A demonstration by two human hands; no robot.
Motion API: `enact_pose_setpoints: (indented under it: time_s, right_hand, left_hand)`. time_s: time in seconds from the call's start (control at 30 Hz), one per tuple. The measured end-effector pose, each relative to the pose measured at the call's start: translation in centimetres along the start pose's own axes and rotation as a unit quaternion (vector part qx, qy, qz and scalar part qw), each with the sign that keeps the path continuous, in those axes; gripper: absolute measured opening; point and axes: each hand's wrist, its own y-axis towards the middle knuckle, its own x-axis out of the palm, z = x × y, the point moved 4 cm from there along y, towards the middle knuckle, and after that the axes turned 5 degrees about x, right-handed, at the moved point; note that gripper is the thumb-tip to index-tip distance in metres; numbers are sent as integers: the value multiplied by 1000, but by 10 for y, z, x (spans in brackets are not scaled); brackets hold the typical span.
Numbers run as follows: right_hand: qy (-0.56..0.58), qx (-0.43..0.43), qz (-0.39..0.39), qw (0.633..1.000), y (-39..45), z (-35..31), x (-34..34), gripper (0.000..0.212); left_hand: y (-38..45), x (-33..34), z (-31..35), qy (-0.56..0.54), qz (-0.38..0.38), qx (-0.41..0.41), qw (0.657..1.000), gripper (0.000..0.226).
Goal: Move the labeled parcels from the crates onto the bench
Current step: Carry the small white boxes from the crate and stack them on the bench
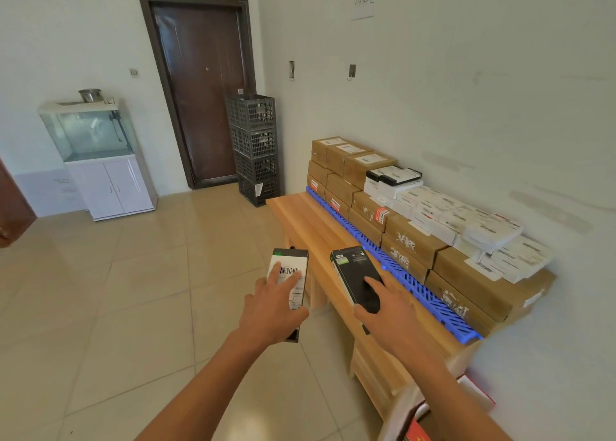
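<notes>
The left hand (271,310) grips a slim black-edged box (289,284) with a white barcode label, held above the floor beside the wooden bench (310,227), while the right hand (388,310) grips a matching black box (356,275) with a small green-and-white sticker over the bench's front edge.
</notes>
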Motion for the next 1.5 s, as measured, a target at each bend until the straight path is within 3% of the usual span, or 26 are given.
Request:
enact_pose_setpoints:
  time_s: [0.43,0.7,1.07,1.5]
  right_hand:
    - [-18,47,-25,998,179,-15,44,71]
    - [-23,120,31,992,265,-19,56,69]
    - [9,218,133,967,340,47,9,65]
    - [9,290,216,932,423,116,-41,64]
  left_hand:
    - [195,16,-54,-20,-31,15,999,78]
    - [332,23,-66,-36,-71,86,993,80]
    - [487,55,45,-74,-121,243,960,78]
    - [612,86,173,-49,-156,355,920,75]
